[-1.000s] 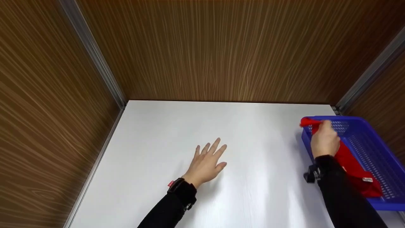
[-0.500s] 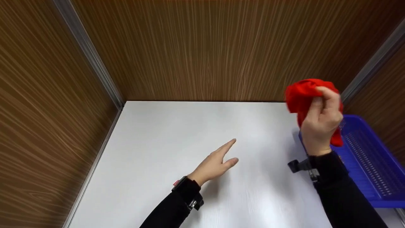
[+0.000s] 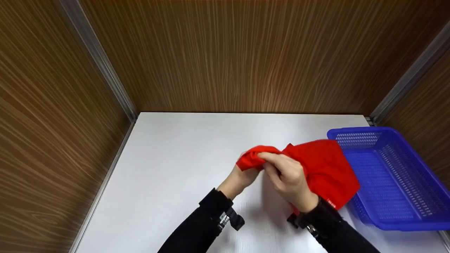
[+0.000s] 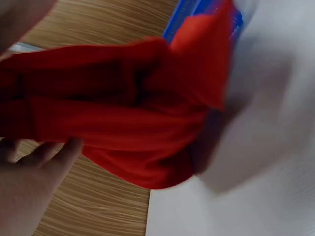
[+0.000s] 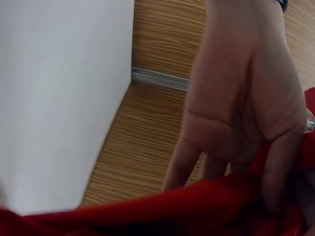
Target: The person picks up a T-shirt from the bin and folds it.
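A piece of red cloth (image 3: 325,165), like a garment with a small white label, hangs between both hands over the table. My left hand (image 3: 242,179) holds its left end, the fingers partly covered by fabric. In the right wrist view, a thumb lies over the cloth edge (image 5: 147,209) and other fingers go behind it. My right hand (image 3: 290,175) pinches the same end beside the left hand, forefinger and thumb on the fabric. Most of the cloth spreads out behind the right hand, over the basket's near-left rim. In the left wrist view, the cloth (image 4: 118,123) shows a hemmed, hollow opening.
A blue perforated basket (image 3: 390,221) stands on the white table (image 3: 175,158) at the right, its inside bare. Brown wood-grain panels (image 3: 225,56) rise behind and on both sides, with metal strips (image 3: 102,59) at the corners.
The right hand has lifted the red cloth from the basket and carried it left to the middle. The left hand, earlier spread and holding nothing, has taken hold of one end.
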### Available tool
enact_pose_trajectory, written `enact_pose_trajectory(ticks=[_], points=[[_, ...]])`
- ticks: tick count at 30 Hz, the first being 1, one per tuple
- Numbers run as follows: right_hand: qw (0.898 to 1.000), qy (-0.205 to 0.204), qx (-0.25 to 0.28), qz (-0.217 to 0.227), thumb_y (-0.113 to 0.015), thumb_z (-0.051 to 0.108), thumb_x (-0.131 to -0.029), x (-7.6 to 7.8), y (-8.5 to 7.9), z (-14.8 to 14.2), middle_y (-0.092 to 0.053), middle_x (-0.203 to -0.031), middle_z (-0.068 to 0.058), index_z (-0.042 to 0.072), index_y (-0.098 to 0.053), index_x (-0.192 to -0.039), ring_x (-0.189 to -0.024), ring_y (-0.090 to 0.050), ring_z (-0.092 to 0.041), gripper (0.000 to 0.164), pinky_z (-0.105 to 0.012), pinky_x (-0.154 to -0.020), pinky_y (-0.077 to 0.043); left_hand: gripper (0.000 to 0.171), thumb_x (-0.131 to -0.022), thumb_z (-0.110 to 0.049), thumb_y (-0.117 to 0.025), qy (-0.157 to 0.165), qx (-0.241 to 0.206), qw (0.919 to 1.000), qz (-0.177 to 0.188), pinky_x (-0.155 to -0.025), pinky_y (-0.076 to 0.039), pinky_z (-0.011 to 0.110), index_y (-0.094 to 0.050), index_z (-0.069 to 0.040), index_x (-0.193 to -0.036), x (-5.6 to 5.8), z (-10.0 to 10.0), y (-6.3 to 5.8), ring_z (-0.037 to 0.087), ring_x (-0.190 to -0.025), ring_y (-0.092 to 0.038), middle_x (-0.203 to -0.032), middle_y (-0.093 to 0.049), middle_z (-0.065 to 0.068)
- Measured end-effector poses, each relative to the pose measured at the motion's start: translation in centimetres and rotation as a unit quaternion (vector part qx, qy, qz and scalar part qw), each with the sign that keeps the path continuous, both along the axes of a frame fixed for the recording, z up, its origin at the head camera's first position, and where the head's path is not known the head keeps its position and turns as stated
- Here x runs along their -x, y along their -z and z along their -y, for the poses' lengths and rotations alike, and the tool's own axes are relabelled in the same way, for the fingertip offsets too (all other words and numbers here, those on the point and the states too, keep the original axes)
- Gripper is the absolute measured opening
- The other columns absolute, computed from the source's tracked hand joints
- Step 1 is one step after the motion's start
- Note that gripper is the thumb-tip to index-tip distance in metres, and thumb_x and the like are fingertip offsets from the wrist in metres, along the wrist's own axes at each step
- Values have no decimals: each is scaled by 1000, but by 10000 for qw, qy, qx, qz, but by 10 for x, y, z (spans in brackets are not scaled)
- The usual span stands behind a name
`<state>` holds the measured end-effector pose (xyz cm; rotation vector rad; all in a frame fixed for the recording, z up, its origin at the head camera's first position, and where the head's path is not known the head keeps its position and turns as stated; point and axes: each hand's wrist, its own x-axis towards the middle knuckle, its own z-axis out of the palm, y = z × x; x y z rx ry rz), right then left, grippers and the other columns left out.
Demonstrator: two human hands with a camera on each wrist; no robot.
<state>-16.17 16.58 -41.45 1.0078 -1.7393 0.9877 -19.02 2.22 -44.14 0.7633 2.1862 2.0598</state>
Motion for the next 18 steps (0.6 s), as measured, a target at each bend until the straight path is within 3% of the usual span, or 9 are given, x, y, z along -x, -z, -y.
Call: enact_pose_trajectory(ticks=[2,3,5,8,9,12,16,18], points=[[9997,15,37,247,-60,19,-103,-1,13,-2,-74,-94,-15,-6,-72,-105,-79,-70,-24,28,-17,-90,-53,16,-95,-3,-62,-484,146,9987,90,-84,-49,25,-70,1,-108,3,5,5,7,-89,-59,-98,-71,9],[9993,133,81,343,-61,20,-102,-1,20,-4,-74,-94,-14,-6,-72,-105,-79,-69,-24,28,-17,-89,-53,14,-93,-1,-62,-792,353,9961,169,-82,-48,25,-70,-4,-104,4,8,8,7,-87,-58,-93,-70,4],[9974,432,87,562,-66,18,-98,1,36,-10,-71,-93,-12,-5,-70,-109,-81,-66,-24,26,-17,-86,-52,18,-91,4,-59,-1101,347,9928,324,-86,-48,29,-69,-6,-103,6,13,11,11,-91,-58,-94,-69,3],[9886,923,-193,1170,-79,18,-87,3,63,-18,-64,-107,-13,-3,-62,-125,-95,-61,-24,47,-26,-87,-49,25,-87,7,-56,-1386,104,9882,641,-86,-47,32,-68,-7,-104,7,20,9,14,-92,-57,-94,-67,1],[9824,1063,-373,1492,-83,18,-83,4,73,-20,-61,-112,-14,-2,-57,-131,-100,-59,-25,58,-31,-89,-49,25,-87,8,-56,-1438,59,9878,587,-86,-47,33,-67,-6,-104,7,22,7,14,-92,-57,-94,-66,1],[9461,1361,-936,2786,-88,18,-79,2,99,-24,-54,-127,-14,3,-47,-142,-113,-56,-27,77,-41,-95,-49,20,-89,5,-58,-1362,-206,9899,347,-85,-47,34,-66,-5,-105,5,26,1,15,-91,-57,-94,-65,3],[8829,1625,-1258,4222,-80,9,-81,3,119,-31,-64,-120,-10,6,-60,-128,-105,-62,-28,51,-49,-91,-51,23,-88,7,-57,-1280,-485,9905,-115,-86,-48,32,-66,-2,-107,4,30,-6,15,-92,-59,-97,-68,7],[8645,1747,-1305,4529,-76,5,-82,6,121,-38,-69,-108,-11,5,-66,-117,-97,-65,-31,36,-52,-86,-52,26,-86,9,-56,-1379,-638,9879,-301,-87,-49,33,-66,-1,-108,4,35,-8,16,-94,-61,-98,-69,9]])
